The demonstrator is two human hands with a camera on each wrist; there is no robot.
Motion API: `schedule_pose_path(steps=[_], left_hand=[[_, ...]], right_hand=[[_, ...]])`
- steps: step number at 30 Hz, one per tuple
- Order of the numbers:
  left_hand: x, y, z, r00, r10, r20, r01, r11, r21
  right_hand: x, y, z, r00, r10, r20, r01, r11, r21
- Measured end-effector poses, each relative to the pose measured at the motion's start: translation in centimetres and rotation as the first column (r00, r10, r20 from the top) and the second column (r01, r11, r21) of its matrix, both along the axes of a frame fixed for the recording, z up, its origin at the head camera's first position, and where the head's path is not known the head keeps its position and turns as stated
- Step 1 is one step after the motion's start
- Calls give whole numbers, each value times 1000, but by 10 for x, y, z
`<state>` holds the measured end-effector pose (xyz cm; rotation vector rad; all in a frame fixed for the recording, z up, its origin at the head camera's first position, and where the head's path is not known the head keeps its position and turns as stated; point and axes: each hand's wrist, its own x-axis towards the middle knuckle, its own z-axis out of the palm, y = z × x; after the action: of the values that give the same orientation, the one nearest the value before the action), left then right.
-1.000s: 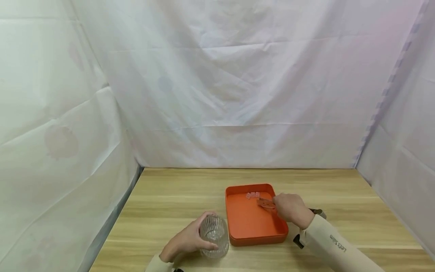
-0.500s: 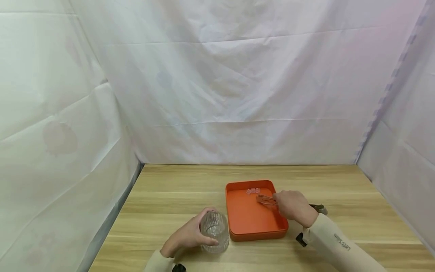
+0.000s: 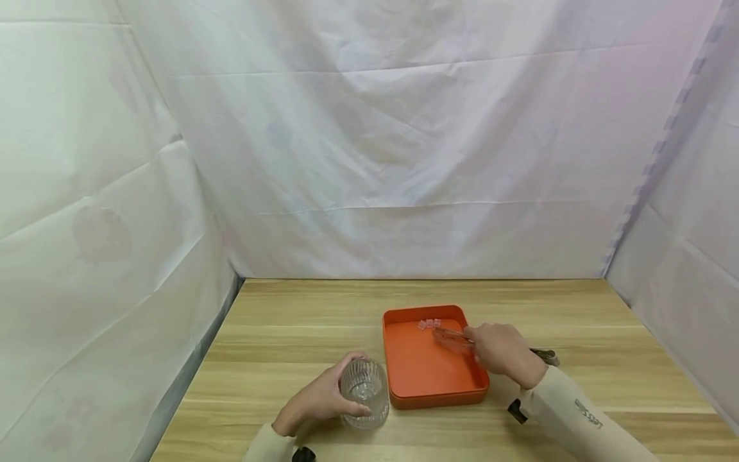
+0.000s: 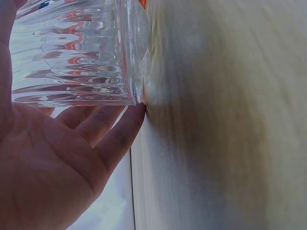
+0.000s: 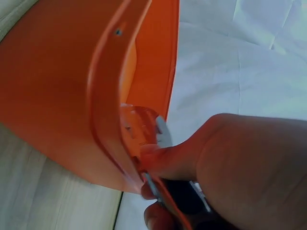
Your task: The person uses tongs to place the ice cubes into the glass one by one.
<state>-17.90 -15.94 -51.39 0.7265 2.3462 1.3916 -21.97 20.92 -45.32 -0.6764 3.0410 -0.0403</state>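
Observation:
In the head view my left hand (image 3: pixel 326 394) grips a ribbed clear glass (image 3: pixel 366 394) from its left side, thumb at the near side. The glass stands on the table against the left of an orange tray (image 3: pixel 430 375); its base shows close to the tabletop in the left wrist view. My right hand (image 3: pixel 501 350) holds a pair of shiny metal tongs (image 3: pixel 453 338) over the tray's right rim. The tongs' tips are inside the tray, blurred, just in front of small clear cubes (image 3: pixel 430 324) by the back wall. I cannot tell whether anything is between the tips.
The wooden table (image 3: pixel 312 314) reaches back to a white cloth (image 3: pixel 369 160), and more cloth hangs at both sides. The tray's raised wall (image 5: pixel 110 81) stands right beside the right hand. The tongs' rear end (image 3: pixel 545 356) sticks out behind that hand.
The tongs have turned slightly, their tips a little nearer the cubes, and they now look blurred. My right hand and forearm have shifted slightly right. The left hand keeps its hold on the glass.

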Motion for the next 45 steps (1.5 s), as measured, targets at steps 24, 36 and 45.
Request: schedule_pose_path(steps=[24,36,45], left_hand=[[-1,-1,-1,1000,-5,-9,5,1000,15],[1,1,1,1000,5,-3,-5,1000,11],[1,0,0,1000,8,-3,-8,1000,5]], right_hand=[[-1,2,-1,989,6,-151,-38,977,-211],[1,0,4,985,10,-171,-45,978,-201],[7,-6,14,980,36,-195,-78,974,-213]])
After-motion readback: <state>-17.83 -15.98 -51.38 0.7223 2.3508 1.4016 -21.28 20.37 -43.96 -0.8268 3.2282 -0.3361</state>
